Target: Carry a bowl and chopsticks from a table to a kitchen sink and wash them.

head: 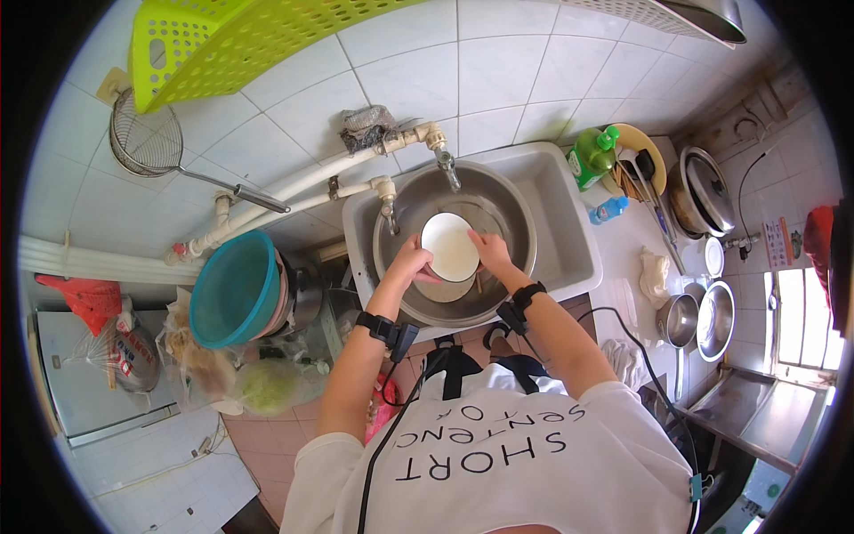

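Between both hands is a white bowl (450, 245) with a dark rim, its inside facing up. My left hand (411, 259) grips its left side, and my right hand (490, 252) grips its right side, thumb near the rim. Beneath it a large metal basin (514, 267) sits in the grey sink (567, 233). Part of another pale round dish (446, 291) shows in the basin under the bowl. A stick-like piece lies beside that dish, partly hidden. Two metal taps, one far (447, 167) and one left (389, 210), stick out over the basin.
Right of the sink stand a green detergent bottle (590, 160), a blue bottle (608, 210), a yellow utensil bowl (650, 150) and a lidded pot (700, 190). Leftward are teal basins (233, 290) and a bagged cabbage (270, 387). A wire strainer (147, 137) hangs on the wall under a green rack (200, 60).
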Tool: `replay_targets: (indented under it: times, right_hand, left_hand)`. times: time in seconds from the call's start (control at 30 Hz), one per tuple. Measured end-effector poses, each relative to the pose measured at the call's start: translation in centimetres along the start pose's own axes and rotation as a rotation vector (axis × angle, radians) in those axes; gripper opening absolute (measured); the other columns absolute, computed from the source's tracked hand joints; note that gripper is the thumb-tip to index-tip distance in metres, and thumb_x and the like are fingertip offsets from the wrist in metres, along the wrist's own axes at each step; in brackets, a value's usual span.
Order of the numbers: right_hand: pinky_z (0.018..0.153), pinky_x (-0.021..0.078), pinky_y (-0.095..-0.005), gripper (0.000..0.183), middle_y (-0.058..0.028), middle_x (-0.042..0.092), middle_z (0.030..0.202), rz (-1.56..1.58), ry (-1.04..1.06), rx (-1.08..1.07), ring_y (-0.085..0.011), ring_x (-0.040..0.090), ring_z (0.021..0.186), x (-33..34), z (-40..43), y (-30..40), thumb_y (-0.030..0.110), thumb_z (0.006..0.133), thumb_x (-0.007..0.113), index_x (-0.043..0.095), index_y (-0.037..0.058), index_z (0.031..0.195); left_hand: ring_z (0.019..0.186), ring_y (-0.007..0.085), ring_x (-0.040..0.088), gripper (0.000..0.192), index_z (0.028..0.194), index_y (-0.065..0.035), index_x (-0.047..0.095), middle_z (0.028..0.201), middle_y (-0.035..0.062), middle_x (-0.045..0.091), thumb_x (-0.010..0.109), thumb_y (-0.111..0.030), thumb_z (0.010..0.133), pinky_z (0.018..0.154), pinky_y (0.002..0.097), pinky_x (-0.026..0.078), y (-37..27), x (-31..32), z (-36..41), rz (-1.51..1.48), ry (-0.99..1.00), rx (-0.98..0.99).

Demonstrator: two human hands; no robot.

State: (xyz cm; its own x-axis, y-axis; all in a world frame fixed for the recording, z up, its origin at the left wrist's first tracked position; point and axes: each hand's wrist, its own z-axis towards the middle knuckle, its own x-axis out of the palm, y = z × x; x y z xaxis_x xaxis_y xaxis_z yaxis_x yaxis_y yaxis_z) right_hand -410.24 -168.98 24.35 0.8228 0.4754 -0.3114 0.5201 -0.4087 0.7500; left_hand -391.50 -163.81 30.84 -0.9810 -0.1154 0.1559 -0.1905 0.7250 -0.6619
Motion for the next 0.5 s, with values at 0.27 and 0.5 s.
replay_targets:
  times: [0.27,0.5]
  right_hand:
    - [0.09,0.0467,-0.0365,0.052,-0.011,0.05,0.119,0.934,0.674,0.227,-0.0238,0.054,0.103,3.5,-0.8,-4.6,0.011,0.076,0.065,0.044,0.0022,0.122]
    - [0.067,0.0538,-0.0325,0.044,-0.0098,0.061,0.094,0.282,0.24,0.194,-0.0209,0.062,0.083,1.7,2.8,-5.6,0.028,0.079,0.064,0.053,0.0004,0.112]
  left_hand:
    - [0.085,0.0341,0.06,0.06,0.13,-0.0078,0.029,0.108,0.0212,0.049,0.045,-0.009,0.072,0.063,0.0483,0.055,1.3,0.1,2.0,0.007,-0.084,0.016]
    - [0.065,0.036,0.062,0.057,0.131,-0.0078,0.029,0.107,0.0225,0.051,0.039,-0.016,0.076,0.058,0.0441,0.055,-0.6,0.5,1.9,0.317,-0.013,-0.047]
